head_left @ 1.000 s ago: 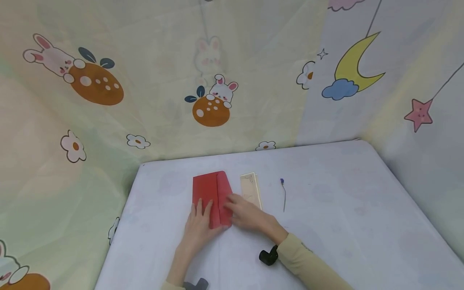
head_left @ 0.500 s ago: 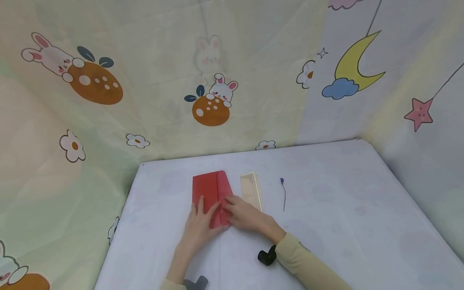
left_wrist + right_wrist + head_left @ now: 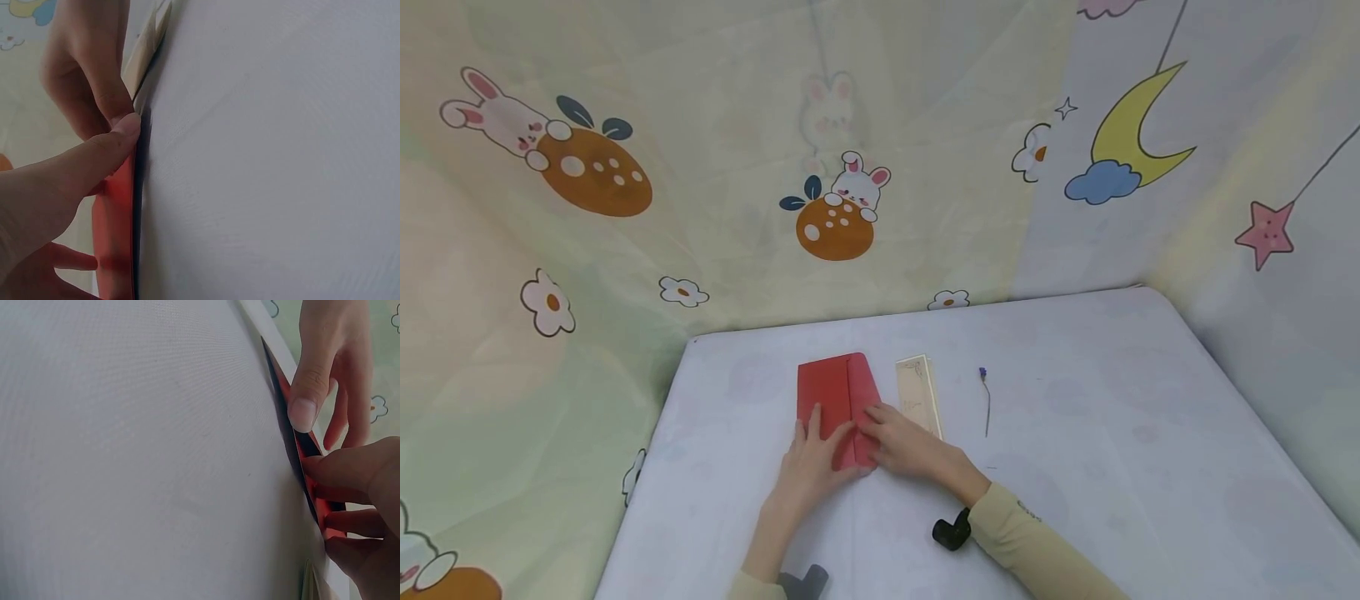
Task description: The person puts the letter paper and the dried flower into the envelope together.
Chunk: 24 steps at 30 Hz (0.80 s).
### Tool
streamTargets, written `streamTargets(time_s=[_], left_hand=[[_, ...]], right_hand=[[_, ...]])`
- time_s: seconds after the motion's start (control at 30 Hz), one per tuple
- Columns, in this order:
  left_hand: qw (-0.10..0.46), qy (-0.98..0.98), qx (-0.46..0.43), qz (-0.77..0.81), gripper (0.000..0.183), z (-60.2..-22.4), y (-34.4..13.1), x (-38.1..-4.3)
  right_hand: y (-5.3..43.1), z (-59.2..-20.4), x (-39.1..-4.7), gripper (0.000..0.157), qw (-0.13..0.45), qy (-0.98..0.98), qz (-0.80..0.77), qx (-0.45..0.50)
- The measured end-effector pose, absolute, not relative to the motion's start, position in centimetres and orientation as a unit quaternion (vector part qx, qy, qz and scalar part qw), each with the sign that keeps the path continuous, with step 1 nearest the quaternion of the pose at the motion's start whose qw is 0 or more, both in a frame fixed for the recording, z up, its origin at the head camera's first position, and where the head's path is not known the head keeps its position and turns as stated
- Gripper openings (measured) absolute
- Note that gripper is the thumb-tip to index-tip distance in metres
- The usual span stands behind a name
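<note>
A red envelope (image 3: 824, 382) lies on the white-covered table with its lighter flap (image 3: 865, 379) folded out to the right. My left hand (image 3: 805, 467) rests on the near part of it, fingers spread, thumb along the near edge and index finger reaching to the flap's fold. From the right, my right hand (image 3: 910, 442) holds the flap with bent fingers; in the right wrist view its thumb and fingers meet the red paper (image 3: 320, 509). A dark gap shows along the near edge there. The fingertips partly cover the flap.
Right of the envelope lies a cream folded card (image 3: 917, 387), partly behind my right hand. Farther right is a thin-stemmed purple flower (image 3: 985, 400). A black wrist device (image 3: 952, 530) sits by the right sleeve. Printed cloth walls (image 3: 722, 167) stand behind the table.
My left index finger has shifted right, from the envelope's body to the flap fold. My right hand has moved slightly left. The envelope, card and flower stay in place.
</note>
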<state>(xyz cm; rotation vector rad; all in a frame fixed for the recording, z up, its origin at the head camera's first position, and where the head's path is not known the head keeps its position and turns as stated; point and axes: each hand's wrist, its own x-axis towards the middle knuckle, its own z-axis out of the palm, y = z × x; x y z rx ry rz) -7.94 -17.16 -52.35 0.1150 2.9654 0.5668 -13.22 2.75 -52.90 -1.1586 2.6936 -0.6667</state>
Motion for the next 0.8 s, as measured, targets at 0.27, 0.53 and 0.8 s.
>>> streamTargets(time_s=[0.27,0.53,0.8], left_hand=[[0.063,0.977,0.040,0.198,0.080,-52.10,-17.34,-8.01],[0.045,0.979,0.046,0.193,0.082,-52.21,-17.59,-8.06],[0.030,0.979,0.054,0.196,0.084,-52.32,-17.71,-8.12]], right_hand=[[2.77,-53.07,-13.24,0.044,0.066,0.893,-0.226,-0.384],[2.71,-52.95,-13.20,0.044,0.071,0.893,-0.232,-0.379],[2.74,-53.03,-13.17,0.043,0.073,0.894,-0.232,-0.377]])
